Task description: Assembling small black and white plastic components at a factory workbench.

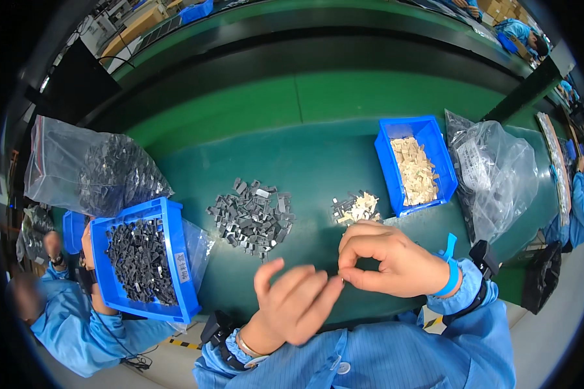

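Note:
Near the front of the green table, my left hand (pixel 295 303) is open, slightly blurred, with its fingers spread and half bent. One of its fingertips reaches the pinch of my right hand (pixel 389 262). Thumb and forefinger of the right hand press together; whatever tiny piece lies between them is too small to name. Just beyond this hand is a small heap of beige pieces (pixel 365 206) mixed with dark ones. A larger pile of small dark grey plastic parts (pixel 253 217) lies farther left, beyond my left hand.
A blue bin (pixel 442 170) of beige pieces stands at right, beside a clear plastic bag (pixel 496 172). At left are a blue bin (pixel 178 259) of black parts and a bag of dark parts (pixel 110 168). A co-worker's hand (pixel 87 249) is at that bin's left side.

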{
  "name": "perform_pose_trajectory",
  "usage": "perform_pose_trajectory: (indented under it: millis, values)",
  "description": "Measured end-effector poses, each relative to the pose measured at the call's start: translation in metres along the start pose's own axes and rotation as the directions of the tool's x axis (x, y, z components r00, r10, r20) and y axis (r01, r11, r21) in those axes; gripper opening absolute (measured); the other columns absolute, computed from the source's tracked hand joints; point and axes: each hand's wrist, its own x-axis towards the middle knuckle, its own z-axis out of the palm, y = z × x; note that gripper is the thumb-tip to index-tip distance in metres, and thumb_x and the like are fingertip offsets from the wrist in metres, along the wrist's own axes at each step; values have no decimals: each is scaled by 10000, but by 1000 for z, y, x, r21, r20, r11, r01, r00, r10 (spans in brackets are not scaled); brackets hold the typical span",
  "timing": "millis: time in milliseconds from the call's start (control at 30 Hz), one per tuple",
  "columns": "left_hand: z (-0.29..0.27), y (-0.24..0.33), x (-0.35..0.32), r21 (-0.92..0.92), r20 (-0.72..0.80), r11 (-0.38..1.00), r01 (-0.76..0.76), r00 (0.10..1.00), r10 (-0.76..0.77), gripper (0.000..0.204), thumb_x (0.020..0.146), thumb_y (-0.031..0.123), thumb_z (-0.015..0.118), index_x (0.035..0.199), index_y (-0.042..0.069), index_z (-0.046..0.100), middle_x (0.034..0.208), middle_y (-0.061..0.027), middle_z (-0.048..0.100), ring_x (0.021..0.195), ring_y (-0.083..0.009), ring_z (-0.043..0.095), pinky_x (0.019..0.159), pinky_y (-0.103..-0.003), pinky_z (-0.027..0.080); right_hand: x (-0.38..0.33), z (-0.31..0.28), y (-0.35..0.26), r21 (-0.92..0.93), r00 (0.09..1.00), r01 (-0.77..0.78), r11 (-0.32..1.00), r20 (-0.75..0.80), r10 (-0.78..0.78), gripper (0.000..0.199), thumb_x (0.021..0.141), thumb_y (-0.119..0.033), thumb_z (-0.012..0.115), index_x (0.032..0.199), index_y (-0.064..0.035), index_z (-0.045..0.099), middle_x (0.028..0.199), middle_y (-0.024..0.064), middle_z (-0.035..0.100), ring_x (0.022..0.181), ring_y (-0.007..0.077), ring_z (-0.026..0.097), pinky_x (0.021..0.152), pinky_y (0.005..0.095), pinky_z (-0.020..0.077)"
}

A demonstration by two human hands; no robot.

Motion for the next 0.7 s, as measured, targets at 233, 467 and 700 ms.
perform_pose_trajectory:
  millis: [233,467,700]
  values:
    - [15,-38,9,145,-18,887,438,898,-440,379,595,213,747,905,41,615,854,-74,542,768,-236,514,716,-378,368,-6,18,24,136,856,-4,991,-512,74,62,789,-50,583,805,5,558,794,87,523,711,175,499,644,275,404]
    - [51,-60,20,329,100,796,508,820,-564,153,651,120,686,774,43,636,789,-51,519,787,-220,504,707,-347,355,0,30,33,79,789,113,990,-613,-41,121,788,-40,592,883,15,542,819,86,520,692,142,484,634,252,397]
    - [66,-68,14,345,59,779,524,816,-575,114,676,114,667,771,56,639,793,-52,553,799,-225,523,708,-350,363,1,32,36,93,810,86,992,-586,-15,128,774,-31,606,873,18,541,787,71,525,660,130,482,605,248,396]
